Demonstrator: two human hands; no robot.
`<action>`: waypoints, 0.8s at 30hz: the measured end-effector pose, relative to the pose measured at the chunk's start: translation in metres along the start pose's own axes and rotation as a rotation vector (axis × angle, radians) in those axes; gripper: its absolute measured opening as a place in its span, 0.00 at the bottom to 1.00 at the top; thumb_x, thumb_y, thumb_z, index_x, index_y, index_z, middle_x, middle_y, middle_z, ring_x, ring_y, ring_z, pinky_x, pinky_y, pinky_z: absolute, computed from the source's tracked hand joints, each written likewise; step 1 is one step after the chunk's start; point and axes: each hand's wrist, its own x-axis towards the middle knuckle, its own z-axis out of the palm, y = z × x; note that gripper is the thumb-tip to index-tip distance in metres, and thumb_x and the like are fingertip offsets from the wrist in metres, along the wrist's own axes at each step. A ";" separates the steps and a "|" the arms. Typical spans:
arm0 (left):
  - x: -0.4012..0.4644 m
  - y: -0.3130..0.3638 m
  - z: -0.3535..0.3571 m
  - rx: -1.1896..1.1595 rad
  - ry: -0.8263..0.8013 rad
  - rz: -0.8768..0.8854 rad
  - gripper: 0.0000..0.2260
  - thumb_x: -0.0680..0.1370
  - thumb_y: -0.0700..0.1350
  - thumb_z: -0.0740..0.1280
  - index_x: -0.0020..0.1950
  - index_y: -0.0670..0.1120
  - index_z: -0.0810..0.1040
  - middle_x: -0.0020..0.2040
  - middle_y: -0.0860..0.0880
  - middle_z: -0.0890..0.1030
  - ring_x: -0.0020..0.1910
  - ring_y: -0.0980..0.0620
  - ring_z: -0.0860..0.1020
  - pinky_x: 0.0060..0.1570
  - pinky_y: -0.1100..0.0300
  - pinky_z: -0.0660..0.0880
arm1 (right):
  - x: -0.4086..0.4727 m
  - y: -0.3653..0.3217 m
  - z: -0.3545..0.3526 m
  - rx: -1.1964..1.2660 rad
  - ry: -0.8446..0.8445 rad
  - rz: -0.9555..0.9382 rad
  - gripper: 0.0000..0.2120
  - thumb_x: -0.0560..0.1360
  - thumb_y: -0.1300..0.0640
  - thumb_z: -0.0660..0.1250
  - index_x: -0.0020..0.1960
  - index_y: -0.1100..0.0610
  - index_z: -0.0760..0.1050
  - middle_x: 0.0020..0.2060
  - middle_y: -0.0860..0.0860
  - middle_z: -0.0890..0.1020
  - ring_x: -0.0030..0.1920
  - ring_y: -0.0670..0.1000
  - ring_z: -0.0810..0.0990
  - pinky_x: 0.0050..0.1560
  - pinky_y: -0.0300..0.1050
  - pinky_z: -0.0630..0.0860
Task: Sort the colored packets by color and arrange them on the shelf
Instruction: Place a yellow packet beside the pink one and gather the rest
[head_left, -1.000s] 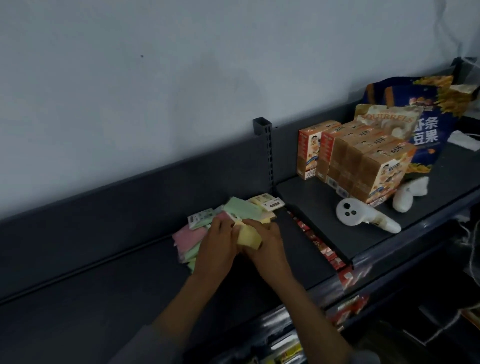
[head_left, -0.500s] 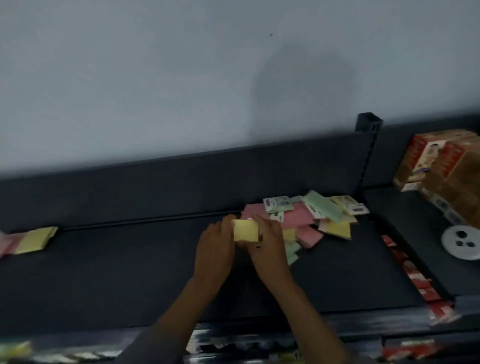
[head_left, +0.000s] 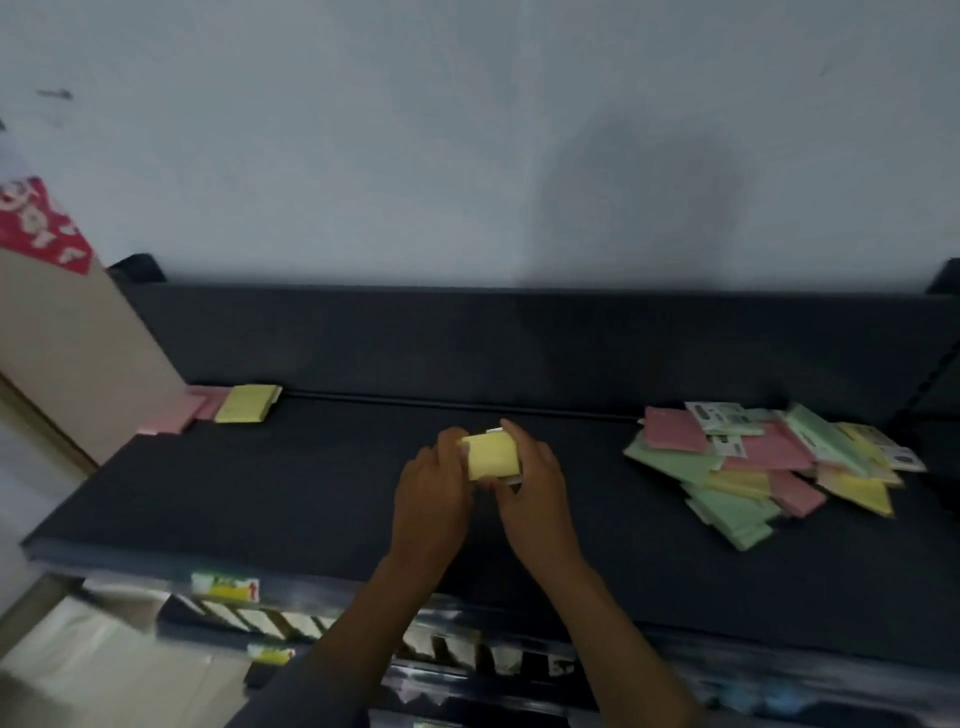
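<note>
Since the earlier frame the dark shelf (head_left: 291, 499) had slid rightward in view, leaving the mixed pile (head_left: 763, 462) of pink, green and yellow packets at right. At centre frame, left hand (head_left: 431, 499) and right hand (head_left: 535, 493) each kept a grip on a small stack of yellow packets (head_left: 491, 455), flat and pale; sorted yellow packets (head_left: 247, 404) lay upper left.
</note>
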 end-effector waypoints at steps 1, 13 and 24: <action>-0.002 -0.013 -0.010 0.003 0.017 -0.004 0.18 0.81 0.50 0.50 0.62 0.44 0.74 0.42 0.45 0.79 0.35 0.47 0.74 0.32 0.50 0.72 | -0.001 -0.008 0.014 0.012 -0.011 -0.005 0.32 0.77 0.65 0.70 0.76 0.45 0.65 0.62 0.46 0.71 0.61 0.46 0.73 0.59 0.43 0.75; -0.035 -0.194 -0.123 0.159 0.052 -0.130 0.19 0.73 0.38 0.71 0.64 0.44 0.75 0.50 0.45 0.79 0.45 0.45 0.77 0.41 0.52 0.73 | -0.015 -0.101 0.207 0.062 -0.191 -0.068 0.32 0.77 0.64 0.71 0.76 0.49 0.65 0.62 0.48 0.70 0.56 0.43 0.72 0.51 0.23 0.68; -0.081 -0.321 -0.215 0.261 0.094 -0.384 0.25 0.73 0.39 0.72 0.69 0.48 0.73 0.59 0.47 0.79 0.57 0.46 0.76 0.53 0.54 0.74 | -0.039 -0.174 0.356 0.129 -0.369 -0.091 0.36 0.74 0.64 0.74 0.76 0.45 0.64 0.61 0.43 0.69 0.61 0.42 0.71 0.57 0.35 0.73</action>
